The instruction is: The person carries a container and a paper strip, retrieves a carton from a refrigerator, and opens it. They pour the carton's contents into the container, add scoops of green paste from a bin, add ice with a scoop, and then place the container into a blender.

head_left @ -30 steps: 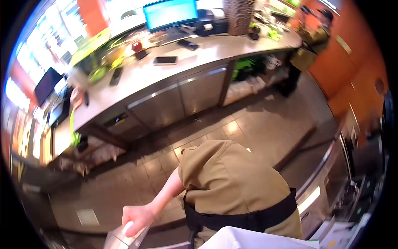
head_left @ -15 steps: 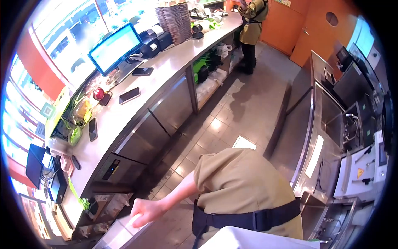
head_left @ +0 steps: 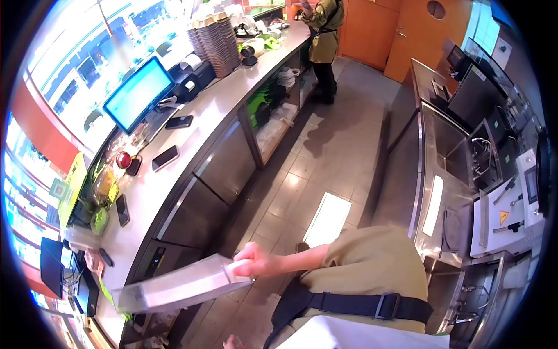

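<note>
My right hand [head_left: 256, 260] is closed on the near end of a long, clear plastic box [head_left: 180, 284]. The box is held tilted beside the curved counter, and its far end overlaps the counter front in view. Its inside looks pale, and I cannot make out any contents. At the bottom edge, only a small part of my left hand [head_left: 231, 342] shows, below the box; its fingers are mostly cut off. My khaki sleeve and a black strap with a buckle fill the lower right.
The counter [head_left: 136, 203] carries a monitor [head_left: 139, 93], phones, stacked brown cup carriers [head_left: 215, 46] and a red-topped device [head_left: 124, 160]. Steel sinks [head_left: 447, 139] line the right side. A co-worker [head_left: 324, 46] stands at the far counter end. A bright white panel [head_left: 327, 218] shows on the floor.
My right hand has moved up and right, bringing the clear box fully into view. Part of my left hand now shows at the bottom. The whole view has shifted slightly.
</note>
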`<state>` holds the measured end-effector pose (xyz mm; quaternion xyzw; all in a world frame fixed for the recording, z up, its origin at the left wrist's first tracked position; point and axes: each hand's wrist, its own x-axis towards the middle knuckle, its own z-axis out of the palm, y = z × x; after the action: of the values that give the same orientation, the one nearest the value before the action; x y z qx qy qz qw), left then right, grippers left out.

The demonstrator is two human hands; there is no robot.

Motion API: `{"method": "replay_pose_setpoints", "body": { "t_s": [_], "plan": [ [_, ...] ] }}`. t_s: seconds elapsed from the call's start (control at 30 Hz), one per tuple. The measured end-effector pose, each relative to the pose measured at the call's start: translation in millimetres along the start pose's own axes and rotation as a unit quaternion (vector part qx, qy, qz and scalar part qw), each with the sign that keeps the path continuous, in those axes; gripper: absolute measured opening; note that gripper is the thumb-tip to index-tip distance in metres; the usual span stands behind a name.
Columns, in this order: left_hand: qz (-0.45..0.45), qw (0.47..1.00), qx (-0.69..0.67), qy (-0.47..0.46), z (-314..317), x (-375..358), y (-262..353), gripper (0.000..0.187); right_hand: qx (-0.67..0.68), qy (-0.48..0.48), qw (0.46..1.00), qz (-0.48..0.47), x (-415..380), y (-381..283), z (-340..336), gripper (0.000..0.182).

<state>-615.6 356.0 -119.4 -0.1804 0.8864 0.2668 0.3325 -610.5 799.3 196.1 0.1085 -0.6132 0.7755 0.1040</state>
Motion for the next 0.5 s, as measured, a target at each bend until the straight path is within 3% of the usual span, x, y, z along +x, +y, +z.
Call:
{"method": "replay_pose_setpoints", "body": {
  "t_s": [0.13, 0.23, 0.27, 0.3, 0.33, 0.37, 0.4, 0.47, 0.5],
  "plan": [
    [0.026, 0.996, 0.008, -0.091, 27.7, 44.8, 68.0, 0.052, -0.053, 0.083, 0.995, -0.035, -18.3, -14.0, -82.7, 0.034],
    [0.099, 0.985, 0.005, -0.139, 48.9, 90.9, 166.6, 0.051, -0.098, 0.172, 0.98, -0.036, -30.4, -37.6, -152.2, 0.034],
    [0.124, 0.987, 0.014, -0.104, 44.2, 21.3, 262.5, 0.055, -0.122, 0.21, 0.969, -0.044, -35.4, -44.3, -175.7, 0.033],
    [0.173, 0.976, 0.003, -0.132, 63.2, 55.1, 293.2, 0.054, -0.147, 0.246, 0.957, -0.051, -41.1, -50.4, -199.9, 0.032],
    [0.212, 0.951, 0.046, -0.22, 85.9, 110.2, 319.6, 0.054, -0.171, 0.281, 0.942, -0.058, -46.1, -57.4, -224.4, 0.032],
    [0.247, 0.953, 0.124, -0.122, 101.6, 66.7, 386.9, 0.057, -0.207, 0.294, 0.931, -0.06, -53.8, -68.8, -250.7, 0.028],
    [0.23, 0.95, 0.023, -0.211, 121.7, 56.3, 434.8, 0.062, -0.251, 0.327, 0.908, -0.074, -60.4, -75.1, -275.0, 0.025],
    [0.333, 0.918, 0.061, -0.206, 167.9, 54.0, 520.0, 0.067, -0.232, 0.397, 0.887, -0.031, -72.1, -93.9, -316.6, 0.024],
    [0.403, 0.893, 0.069, -0.189, 189.5, 49.1, 562.9, 0.071, -0.191, 0.454, 0.868, -0.06, -75.0, -97.0, -334.6, 0.024]
  ]
}}
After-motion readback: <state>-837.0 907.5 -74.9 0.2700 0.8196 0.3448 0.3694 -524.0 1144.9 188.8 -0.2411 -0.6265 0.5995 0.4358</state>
